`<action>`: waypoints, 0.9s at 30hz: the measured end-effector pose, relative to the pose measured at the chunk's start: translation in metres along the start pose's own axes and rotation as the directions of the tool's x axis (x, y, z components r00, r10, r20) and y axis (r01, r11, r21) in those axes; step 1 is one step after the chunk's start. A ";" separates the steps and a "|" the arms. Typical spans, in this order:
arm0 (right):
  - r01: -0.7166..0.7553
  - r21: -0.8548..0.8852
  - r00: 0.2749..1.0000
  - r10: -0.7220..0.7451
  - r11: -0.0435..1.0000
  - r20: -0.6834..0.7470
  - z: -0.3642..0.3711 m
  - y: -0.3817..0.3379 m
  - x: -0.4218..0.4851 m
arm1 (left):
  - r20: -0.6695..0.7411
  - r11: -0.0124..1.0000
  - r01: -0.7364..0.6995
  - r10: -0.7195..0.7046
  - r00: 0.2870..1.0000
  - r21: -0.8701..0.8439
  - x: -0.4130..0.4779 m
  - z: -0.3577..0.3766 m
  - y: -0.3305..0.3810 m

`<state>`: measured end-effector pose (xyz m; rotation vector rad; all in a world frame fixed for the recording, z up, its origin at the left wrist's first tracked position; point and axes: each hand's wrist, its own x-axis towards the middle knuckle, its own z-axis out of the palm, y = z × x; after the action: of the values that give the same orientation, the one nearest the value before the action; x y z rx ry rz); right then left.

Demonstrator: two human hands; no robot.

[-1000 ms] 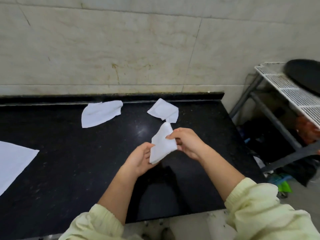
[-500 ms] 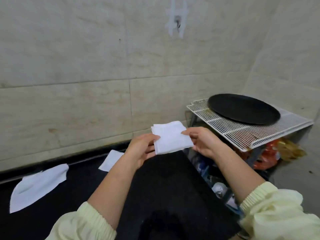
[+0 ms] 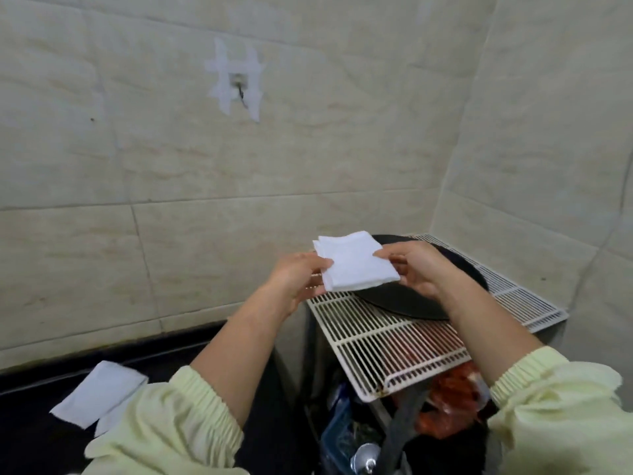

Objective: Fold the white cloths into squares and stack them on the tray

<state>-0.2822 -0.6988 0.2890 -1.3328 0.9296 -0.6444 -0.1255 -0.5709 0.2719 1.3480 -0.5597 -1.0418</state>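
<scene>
Folded cloth (image 3: pixel 356 265) is pinched at two opposite edges. The left hand (image 3: pixel 294 279) nips its 9 o'clock edge between thumb and fingers, and the right hand (image 3: pixel 421 269) nips its 3 o'clock corner. Held about level, the cloth is a near-square, slightly longer from 9 to 3. It hangs over the 10 o'clock rim of the black tray (image 3: pixel 394 301), seemingly not touching it. The tray spreads toward 4 o'clock, under the right hand, so that hand is nearer. Both forearms reach forward. The tray rests on a white wire rack (image 3: pixel 376 347). Far off at 7 o'clock, another white cloth (image 3: pixel 99 392) lies on the dark counter (image 3: pixel 30 430).
</scene>
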 end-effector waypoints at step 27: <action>-0.134 -0.536 0.990 0.135 0.834 -0.037 -0.102 0.047 0.153 | -0.241 0.779 0.089 0.081 0.967 0.620 0.141 0.099 -0.053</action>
<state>-0.2968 -0.8726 0.2154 -1.7416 1.2486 -0.2710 -0.1573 -0.7364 0.2082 2.0436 -0.7455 -0.6759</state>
